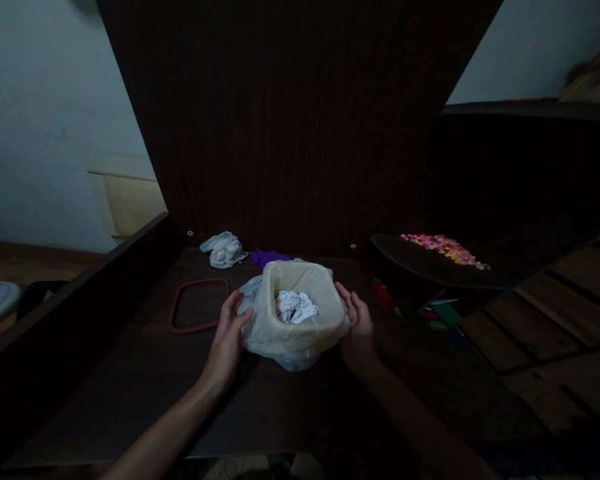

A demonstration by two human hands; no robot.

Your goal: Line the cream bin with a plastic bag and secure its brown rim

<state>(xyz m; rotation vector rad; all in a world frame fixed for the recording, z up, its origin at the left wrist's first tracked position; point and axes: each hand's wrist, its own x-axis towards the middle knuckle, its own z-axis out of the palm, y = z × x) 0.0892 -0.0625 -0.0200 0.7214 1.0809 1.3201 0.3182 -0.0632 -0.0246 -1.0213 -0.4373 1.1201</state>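
Note:
A small square-mouthed bin [336,304] stands in front of me, lined with a thin whitish plastic bag [293,350] that is folded over its rim and hangs loosely outside. Crumpled white paper or cloth [296,307] lies inside. On the left side, my left hand [229,328] holds the overhanging bag between thumb and fingers. My right hand [359,327] grips the opposite side, fingers along the bag-covered wall. To the left of the bin, a reddish-brown rounded rectangular frame [199,283] lies flat on the dark wooden surface [145,373].
Behind the frame are a crumpled white plastic bag [225,250] and a purple piece of cloth or plastic [269,257]. At right, a dark curved shelf [405,257] bears colourful small pieces [445,248]. A raised board [80,293] edges the left side; a tall dark panel [300,133] rises behind.

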